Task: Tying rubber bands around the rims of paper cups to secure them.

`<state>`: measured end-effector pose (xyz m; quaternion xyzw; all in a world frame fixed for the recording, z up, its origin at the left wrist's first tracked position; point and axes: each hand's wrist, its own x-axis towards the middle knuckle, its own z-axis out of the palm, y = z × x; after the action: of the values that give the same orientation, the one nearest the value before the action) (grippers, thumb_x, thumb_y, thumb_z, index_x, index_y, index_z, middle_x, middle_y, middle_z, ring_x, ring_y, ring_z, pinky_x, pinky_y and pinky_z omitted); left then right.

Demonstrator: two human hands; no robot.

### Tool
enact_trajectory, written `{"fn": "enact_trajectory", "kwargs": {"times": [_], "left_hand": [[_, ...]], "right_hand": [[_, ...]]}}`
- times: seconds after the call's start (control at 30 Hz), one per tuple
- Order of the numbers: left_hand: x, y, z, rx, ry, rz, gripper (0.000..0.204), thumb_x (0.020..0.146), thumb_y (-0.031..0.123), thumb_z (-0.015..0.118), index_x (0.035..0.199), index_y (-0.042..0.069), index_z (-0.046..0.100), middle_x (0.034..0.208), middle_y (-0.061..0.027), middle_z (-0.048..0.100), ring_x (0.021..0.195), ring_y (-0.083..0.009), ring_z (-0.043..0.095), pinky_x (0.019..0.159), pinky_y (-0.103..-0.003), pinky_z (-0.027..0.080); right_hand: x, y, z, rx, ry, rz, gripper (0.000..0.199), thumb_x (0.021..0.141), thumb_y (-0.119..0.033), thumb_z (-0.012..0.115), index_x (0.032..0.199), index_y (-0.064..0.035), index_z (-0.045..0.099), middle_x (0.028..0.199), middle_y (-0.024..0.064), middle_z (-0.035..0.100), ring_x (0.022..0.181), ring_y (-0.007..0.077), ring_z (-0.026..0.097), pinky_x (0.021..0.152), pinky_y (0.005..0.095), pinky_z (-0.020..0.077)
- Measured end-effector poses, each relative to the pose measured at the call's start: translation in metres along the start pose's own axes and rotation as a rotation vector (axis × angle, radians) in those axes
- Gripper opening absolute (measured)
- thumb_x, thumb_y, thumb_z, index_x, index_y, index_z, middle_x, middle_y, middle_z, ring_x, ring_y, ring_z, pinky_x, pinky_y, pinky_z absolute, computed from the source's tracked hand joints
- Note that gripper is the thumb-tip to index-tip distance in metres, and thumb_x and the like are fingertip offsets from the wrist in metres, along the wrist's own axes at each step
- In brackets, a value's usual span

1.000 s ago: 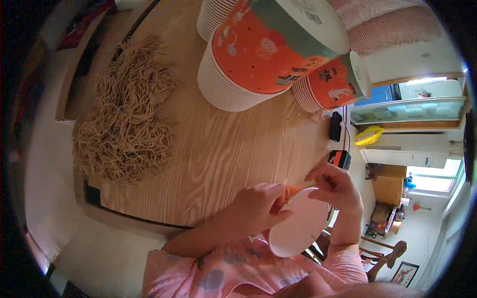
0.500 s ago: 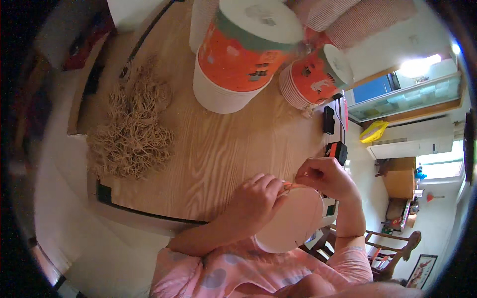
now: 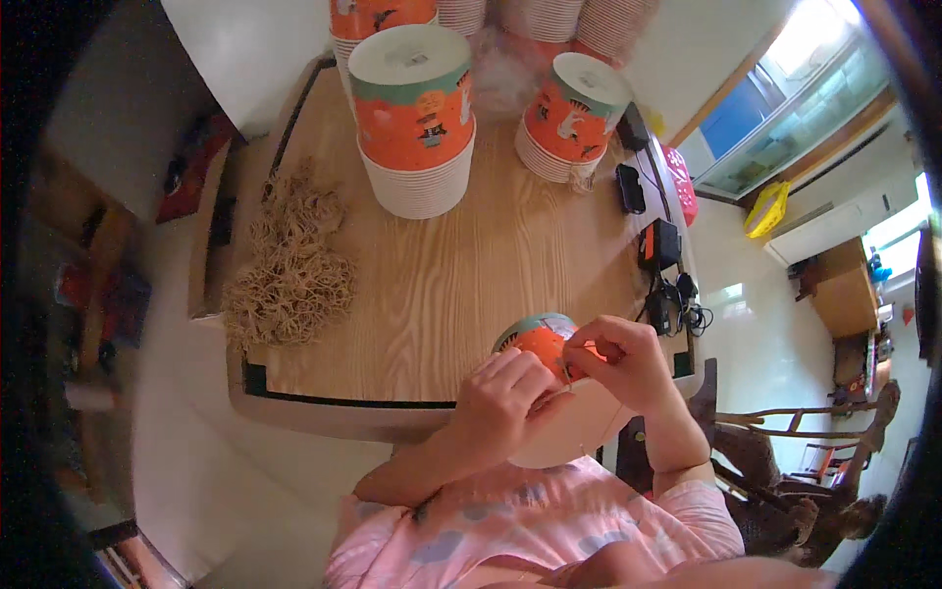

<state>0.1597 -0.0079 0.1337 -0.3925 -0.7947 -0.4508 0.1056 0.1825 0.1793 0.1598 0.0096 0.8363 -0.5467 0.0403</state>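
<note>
An orange paper cup (image 3: 538,342) with a teal rim band and a cartoon print lies tipped on its side at the near edge of a wooden table (image 3: 471,285), just in front of the person's chest, its pale wide end turned toward the body. The left hand (image 3: 505,393) curls over the cup from the left, fingers bent and closed against its wall. The right hand (image 3: 620,361) presses in from the other side, thumb and forefinger pinched together on what looks like a thin elastic band (image 3: 601,432), whose strand loops down across the cup's pale end. A heap of tan rubber bands (image 3: 290,265) sprawls on the table's left side, well apart from the hands. Two tall stacks of matching orange cups, one large (image 3: 412,118) and one smaller (image 3: 571,118), stand at the far side. Black chargers and cables (image 3: 665,275) lie along the right edge.
</note>
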Motion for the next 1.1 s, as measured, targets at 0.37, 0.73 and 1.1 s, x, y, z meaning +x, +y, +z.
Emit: {"fn": "enact_trajectory", "kwargs": {"times": [0.37, 0.73, 1.1], "left_hand": [[-0.003, 0.006, 0.017, -0.717, -0.134, -0.495, 0.009, 0.081, 0.009, 0.066, 0.085, 0.002, 0.063, 0.082, -0.0031, 0.058, 0.074, -0.0098, 0.055, 0.067, -0.024, 0.044], [0.002, 0.005, 0.009, -0.615, -0.194, -0.380, 0.009, 0.079, 0.010, 0.068, 0.083, 0.004, 0.064, 0.077, -0.0010, 0.058, 0.067, -0.0055, 0.052, 0.058, -0.021, 0.042], [0.010, 0.008, 0.015, -0.744, -0.243, -0.479, 0.011, 0.082, 0.012, 0.066, 0.082, 0.002, 0.062, 0.075, 0.0001, 0.058, 0.067, -0.0052, 0.053, 0.058, -0.021, 0.043]], "right_hand": [[-0.041, -0.001, -0.001, -0.143, 0.169, -0.244, 0.009, 0.074, -0.004, 0.069, 0.083, -0.0039, 0.064, 0.069, 0.0068, 0.057, 0.059, 0.0143, 0.055, 0.051, 0.0255, 0.0429], [-0.039, 0.004, -0.009, -0.061, 0.254, -0.208, 0.007, 0.076, 0.000, 0.066, 0.082, -0.0029, 0.064, 0.073, 0.0057, 0.060, 0.058, 0.0102, 0.055, 0.049, 0.0222, 0.0420], [-0.033, 0.006, -0.004, -0.036, 0.219, -0.223, 0.009, 0.074, -0.001, 0.068, 0.082, -0.0034, 0.064, 0.070, 0.0047, 0.058, 0.055, 0.0108, 0.051, 0.047, 0.0224, 0.0386]]}}
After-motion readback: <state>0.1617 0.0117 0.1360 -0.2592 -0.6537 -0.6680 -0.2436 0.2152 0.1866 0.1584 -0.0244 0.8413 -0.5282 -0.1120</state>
